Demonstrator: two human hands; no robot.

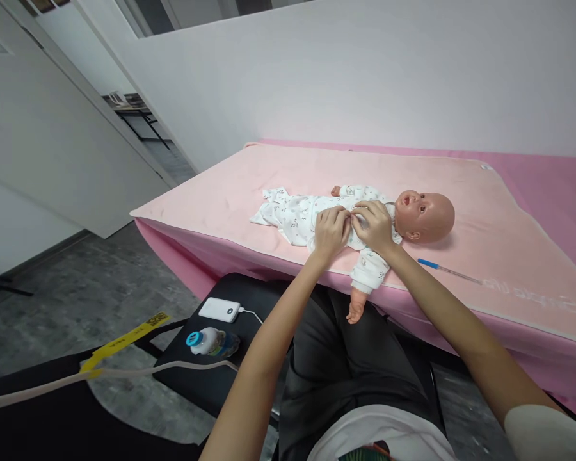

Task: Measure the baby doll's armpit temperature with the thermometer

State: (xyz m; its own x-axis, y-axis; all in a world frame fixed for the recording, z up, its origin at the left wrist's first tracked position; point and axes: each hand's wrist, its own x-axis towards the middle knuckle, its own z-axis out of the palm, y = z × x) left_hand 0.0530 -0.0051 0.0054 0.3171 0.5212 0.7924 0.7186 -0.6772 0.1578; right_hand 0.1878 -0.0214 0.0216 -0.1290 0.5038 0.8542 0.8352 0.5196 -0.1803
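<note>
A baby doll (427,214) lies on its back on a pale pink blanket (211,192), head to the right. It wears a white patterned baby outfit (297,214). My left hand (332,230) rests on the doll's belly, fingers bent and pinching the cloth. Beside it, my right hand (373,225) is at the chest, its fingertips closed on the front of the outfit and meeting those of the left. What exactly lies between the fingertips is hidden. One doll arm (358,304) hangs over the table edge toward me.
A blue-capped thermometer-like stick (448,270) lies right of my right forearm. On a black chair (182,365) to the left are a white power bank (219,310) with a cable and a blue-capped bottle (214,341). A white wall (365,77) stands behind the table.
</note>
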